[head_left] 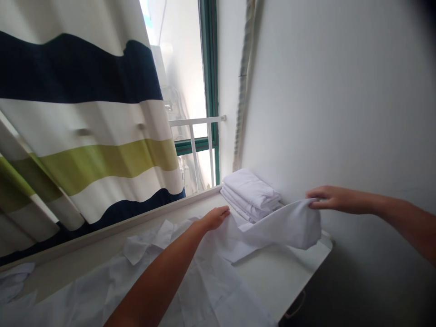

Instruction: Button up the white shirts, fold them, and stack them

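A white shirt (218, 268) lies spread over the white tabletop (269, 272), its collar (163, 234) left of the middle. My left hand (217, 218) is closed on the cloth near the shoulder. Further right, my right hand (322, 196) pinches the end of a sleeve (286, 225) and lifts it off the surface. Between the two hands the sleeve is stretched out and sags a little. Behind it sits a stack of folded white cloth (252, 193). My left forearm hides part of the shirt.
A striped curtain (88, 122) hangs along the left, beside a green-framed window (211, 81) with a white railing (195, 121). A plain wall (334, 100) rises at the right. More white cloth (15, 281) lies at the left edge. The table has a raised back rim (112, 222).
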Demonstrator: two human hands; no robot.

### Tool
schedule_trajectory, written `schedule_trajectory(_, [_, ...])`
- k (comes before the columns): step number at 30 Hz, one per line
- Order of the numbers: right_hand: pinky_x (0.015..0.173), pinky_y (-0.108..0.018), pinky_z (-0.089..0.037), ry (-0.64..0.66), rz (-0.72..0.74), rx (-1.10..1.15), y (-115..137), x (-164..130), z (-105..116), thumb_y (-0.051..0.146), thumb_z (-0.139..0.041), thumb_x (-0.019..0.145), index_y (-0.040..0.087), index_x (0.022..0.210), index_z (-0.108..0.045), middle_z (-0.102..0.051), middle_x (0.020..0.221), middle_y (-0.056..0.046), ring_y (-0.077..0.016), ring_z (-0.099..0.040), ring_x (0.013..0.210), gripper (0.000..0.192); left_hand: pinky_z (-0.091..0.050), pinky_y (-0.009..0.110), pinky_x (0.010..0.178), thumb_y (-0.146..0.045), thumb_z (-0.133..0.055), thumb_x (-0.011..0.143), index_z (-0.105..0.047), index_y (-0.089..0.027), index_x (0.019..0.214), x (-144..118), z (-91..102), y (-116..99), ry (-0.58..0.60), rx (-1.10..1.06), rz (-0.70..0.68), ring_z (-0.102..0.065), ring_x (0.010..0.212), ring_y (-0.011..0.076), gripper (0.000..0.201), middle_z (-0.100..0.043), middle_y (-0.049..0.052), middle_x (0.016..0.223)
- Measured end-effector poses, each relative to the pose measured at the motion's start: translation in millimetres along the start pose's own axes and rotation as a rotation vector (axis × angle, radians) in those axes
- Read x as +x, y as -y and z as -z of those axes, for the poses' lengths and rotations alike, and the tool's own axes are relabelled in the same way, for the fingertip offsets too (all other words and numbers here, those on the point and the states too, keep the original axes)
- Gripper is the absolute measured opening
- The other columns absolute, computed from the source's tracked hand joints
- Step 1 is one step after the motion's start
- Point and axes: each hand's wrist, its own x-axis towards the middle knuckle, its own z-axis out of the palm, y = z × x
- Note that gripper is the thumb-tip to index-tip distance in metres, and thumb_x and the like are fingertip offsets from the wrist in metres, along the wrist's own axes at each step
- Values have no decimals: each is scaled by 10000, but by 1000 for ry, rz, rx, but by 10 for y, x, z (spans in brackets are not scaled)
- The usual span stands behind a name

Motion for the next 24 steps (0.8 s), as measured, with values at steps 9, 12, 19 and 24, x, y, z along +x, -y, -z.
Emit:
schedule_trajectory(9, [592, -269, -420, 112, -338, 88, -275, -340, 1161, 567, -629, 849, 118, 884, -740, -722, 800, -94, -183, -640, 673, 464, -501, 392, 856, -475, -467, 1006, -634, -154, 1040, 182, -145, 23, -41, 67, 2, -628, 883, 186, 364, -660, 53, 974])
schedule_trajectory(12, [553, -254, -398, 12, -388, 37, -160, -242, 1194, 529, -650, 837, 101, 867, -732, -714, 757, -91, -160, -609, 617, 437, -466, 412, 904, -449, -406, 1027, -629, -171, 985, 195, -241, -34, -84, 136, 6, -603, 944, 212, 358, -653, 59, 957])
schedule_trajectory(19, [552, -266, -395, -301, -530, 137, 194, 21, 1145, 492, -664, 858, 78, 996, -712, -710, 736, -86, -129, -584, 582, 439, -369, 450, 1044, -423, -378, 1029, -548, -242, 1235, -49, -236, -220, -235, 257, 35, -475, 1216, 263, 322, -562, 91, 1326])
schedule_trajectory(24, [558, -277, -422, -251, -543, 288, 287, 110, 1279, 434, -643, 896, 92, 1201, -669, -751, 849, -118, -134, -651, 609, 458, -324, 462, 1115, -359, -379, 1024, -548, -258, 1291, -804, -78, -97, -218, 325, 57, -445, 1304, 275, 332, -527, 96, 1402])
